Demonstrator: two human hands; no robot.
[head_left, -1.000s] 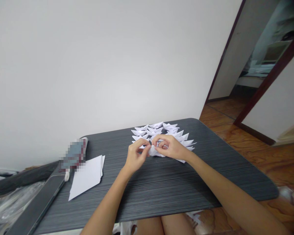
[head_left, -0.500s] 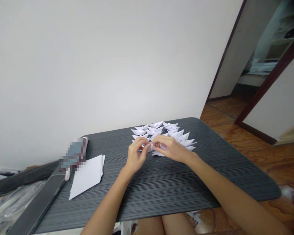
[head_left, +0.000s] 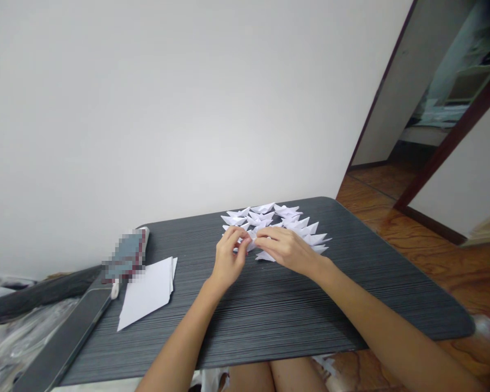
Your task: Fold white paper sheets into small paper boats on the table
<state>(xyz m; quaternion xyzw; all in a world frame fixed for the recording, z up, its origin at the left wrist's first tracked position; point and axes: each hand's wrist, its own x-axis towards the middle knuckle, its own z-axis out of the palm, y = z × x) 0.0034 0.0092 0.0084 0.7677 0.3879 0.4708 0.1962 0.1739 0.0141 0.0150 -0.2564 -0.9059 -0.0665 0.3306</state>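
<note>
Between my two hands is a small piece of folded white paper (head_left: 252, 238), partly hidden by the fingers. My left hand (head_left: 232, 253) pinches its left side with thumb and fingertips. From the right, my right hand (head_left: 283, 246) grips the other side, its fingers bent together. Just behind and beside the hands, several white paper boats (head_left: 263, 208) stand in close rows. The nearest paper boat (head_left: 265, 256) sits under my right hand.
The dark striped table (head_left: 277, 326) ends in front of my legs. At its left lies a stack of white paper sheets (head_left: 149, 291), beside a phone-like object with a blurred screen (head_left: 124, 256). A white wall (head_left: 188, 109) rises behind, and a doorway opens at right.
The fingers of my right hand have closed and flattened a little over the folded paper. The whole view has shifted slightly; the rows of boats stand as before.
</note>
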